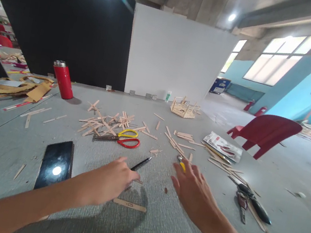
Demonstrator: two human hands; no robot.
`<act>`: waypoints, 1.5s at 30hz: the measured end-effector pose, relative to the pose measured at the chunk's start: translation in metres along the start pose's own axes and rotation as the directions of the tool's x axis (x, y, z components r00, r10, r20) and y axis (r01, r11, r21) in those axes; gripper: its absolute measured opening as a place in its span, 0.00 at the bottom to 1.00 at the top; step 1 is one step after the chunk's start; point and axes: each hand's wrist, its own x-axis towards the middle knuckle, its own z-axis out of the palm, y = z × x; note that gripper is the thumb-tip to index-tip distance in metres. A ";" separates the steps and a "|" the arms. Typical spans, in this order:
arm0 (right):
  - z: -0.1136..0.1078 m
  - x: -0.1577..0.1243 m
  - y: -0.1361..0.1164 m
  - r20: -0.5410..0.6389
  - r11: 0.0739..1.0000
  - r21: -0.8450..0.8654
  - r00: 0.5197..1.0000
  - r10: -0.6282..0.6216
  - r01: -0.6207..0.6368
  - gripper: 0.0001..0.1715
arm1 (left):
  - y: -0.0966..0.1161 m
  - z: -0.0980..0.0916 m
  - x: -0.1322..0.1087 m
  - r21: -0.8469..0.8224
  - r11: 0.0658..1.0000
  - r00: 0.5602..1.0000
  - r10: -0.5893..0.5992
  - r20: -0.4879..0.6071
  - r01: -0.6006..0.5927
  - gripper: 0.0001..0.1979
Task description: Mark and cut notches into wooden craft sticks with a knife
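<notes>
My left hand (117,180) is closed over the near middle of the table, its fingers curled around the back end of a black pen (141,163). The pen's tip points away to the right. Just below this hand lies a flat wooden stick (130,205) with a small rectangle marked on it. My right hand (192,183) is spread low over the table, fingers apart, partly covering a yellow-handled cutter (182,164). Whether the fingers touch the cutter is hard to see. Beyond the hands lie scissors (127,138) with one yellow and one red handle loop.
Loose wooden sticks (106,124) are heaped behind the scissors. A phone (55,165) lies left, and a red flask (63,80) stands behind it. A small stick frame (184,109) is at the back. Pliers (242,202), a dark-handled tool (257,203) and a white packet (224,146) lie right.
</notes>
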 end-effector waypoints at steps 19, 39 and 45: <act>0.008 -0.022 -0.008 0.060 0.985 0.109 0.988 -0.141 0.134 0.41 | 0.083 0.061 -0.025 0.261 0.959 0.981 -0.149 0.128 0.112 0.23; 0.008 0.035 -0.062 -0.047 0.917 0.089 0.921 -0.386 0.389 0.33 | 0.080 0.088 -0.036 0.483 0.862 0.975 -0.058 -0.214 0.157 0.21; 0.012 0.020 -0.052 -0.032 0.927 0.096 0.932 -0.360 0.362 0.38 | 0.082 0.092 -0.036 0.493 0.852 0.968 -0.060 -0.242 0.176 0.21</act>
